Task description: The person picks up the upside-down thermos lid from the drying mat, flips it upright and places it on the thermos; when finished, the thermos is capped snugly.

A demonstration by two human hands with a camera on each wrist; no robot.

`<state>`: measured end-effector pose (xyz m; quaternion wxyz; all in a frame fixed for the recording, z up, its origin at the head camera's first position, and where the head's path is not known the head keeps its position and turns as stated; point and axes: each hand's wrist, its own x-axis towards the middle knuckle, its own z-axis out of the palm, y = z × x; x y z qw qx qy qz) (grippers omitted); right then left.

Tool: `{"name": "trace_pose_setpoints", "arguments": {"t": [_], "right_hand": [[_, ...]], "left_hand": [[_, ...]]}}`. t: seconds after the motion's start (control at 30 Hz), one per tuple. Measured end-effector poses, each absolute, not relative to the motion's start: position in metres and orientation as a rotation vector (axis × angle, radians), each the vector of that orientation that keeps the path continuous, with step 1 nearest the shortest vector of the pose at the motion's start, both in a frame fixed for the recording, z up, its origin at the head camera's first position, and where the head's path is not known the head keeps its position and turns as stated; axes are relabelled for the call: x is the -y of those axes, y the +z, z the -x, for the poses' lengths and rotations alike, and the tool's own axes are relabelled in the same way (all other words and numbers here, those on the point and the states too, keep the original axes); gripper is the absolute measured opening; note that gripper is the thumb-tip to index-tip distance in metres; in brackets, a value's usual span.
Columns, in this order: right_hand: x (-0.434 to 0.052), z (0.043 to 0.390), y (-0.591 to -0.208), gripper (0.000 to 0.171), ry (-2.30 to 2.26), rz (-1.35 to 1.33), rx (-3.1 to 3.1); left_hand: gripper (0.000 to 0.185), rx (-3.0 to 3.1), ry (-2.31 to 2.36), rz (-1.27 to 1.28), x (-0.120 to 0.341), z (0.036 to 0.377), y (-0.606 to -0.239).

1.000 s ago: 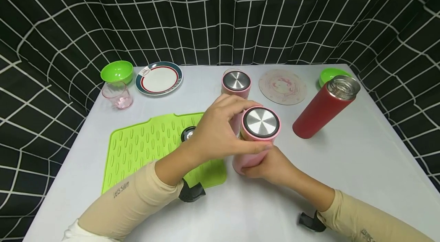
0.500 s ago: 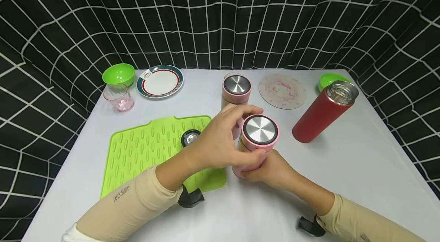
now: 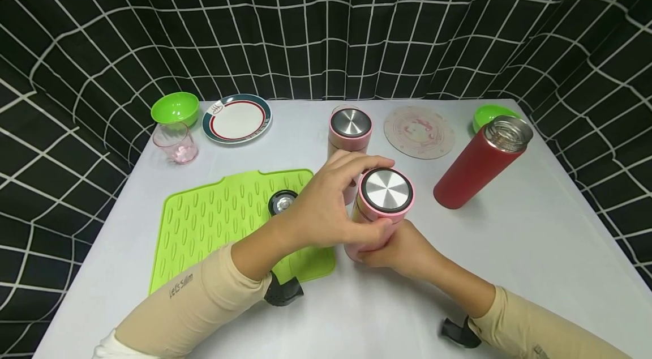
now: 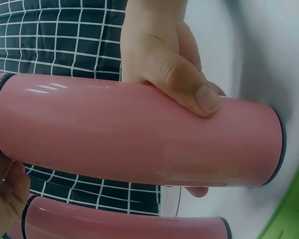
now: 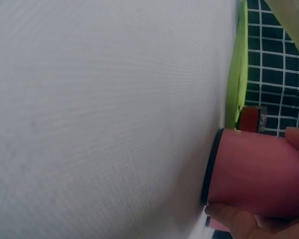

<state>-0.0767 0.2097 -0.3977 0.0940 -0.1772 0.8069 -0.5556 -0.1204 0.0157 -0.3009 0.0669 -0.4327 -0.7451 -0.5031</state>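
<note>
A pink thermos bottle [image 3: 368, 237] with a brushed-metal lid top [image 3: 387, 190] stands in front of me, held by both hands. My left hand [image 3: 331, 200] grips it at the lid, thumb on the near side and fingers behind. Lower down, my right hand [image 3: 402, 251] wraps the body near the base. In the left wrist view the pink bottle [image 4: 114, 129] runs sideways, with my right thumb across it and left fingertips beside the dark ring under the lid. The right wrist view shows its base [image 5: 249, 174] near the white cloth. A second pink bottle [image 3: 349, 135] stands just behind.
Left lies a green drying mat [image 3: 204, 223] bearing a black-rimmed round piece [image 3: 282, 202]. An uncapped red bottle [image 3: 474, 169] stands right. Farther back are a green bowl [image 3: 175, 109], pink glass [image 3: 175, 144], plate [image 3: 237, 119], round flat disc [image 3: 419, 132] and another green bowl [image 3: 491, 114].
The held bottle's lid has come slightly nearer to me, with the left hand on it. My left thumb has shifted a little leftward. The right hand keeps its place on the body.
</note>
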Motion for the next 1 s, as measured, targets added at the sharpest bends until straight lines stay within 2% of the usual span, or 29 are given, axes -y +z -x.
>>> {"name": "trace_pose_setpoints", "arguments": {"t": [0.23,0.5,0.63,0.8,1.0], "right_hand": [[-0.209,0.075,-0.397,0.051,-1.632,0.501,-2.401],[-0.209,0.077,-0.399,0.054,-1.623,0.501,-2.435],[-0.209,0.077,-0.398,0.05,-1.62,0.499,-2.428],[-0.209,0.076,-0.397,0.048,-1.625,0.482,-2.409],[-0.208,0.078,-0.397,0.046,-1.634,0.513,-2.411]], "left_hand": [[0.083,2.309,-1.651,1.239,-0.019,0.117,-0.306],[0.068,2.214,-1.67,1.239,-0.021,0.118,-0.313],[0.075,2.206,-1.751,1.265,-0.021,0.117,-0.313],[0.083,2.235,-1.804,1.144,-0.025,0.113,-0.315],[0.068,2.165,-1.708,1.221,-0.025,0.116,-0.313]]}}
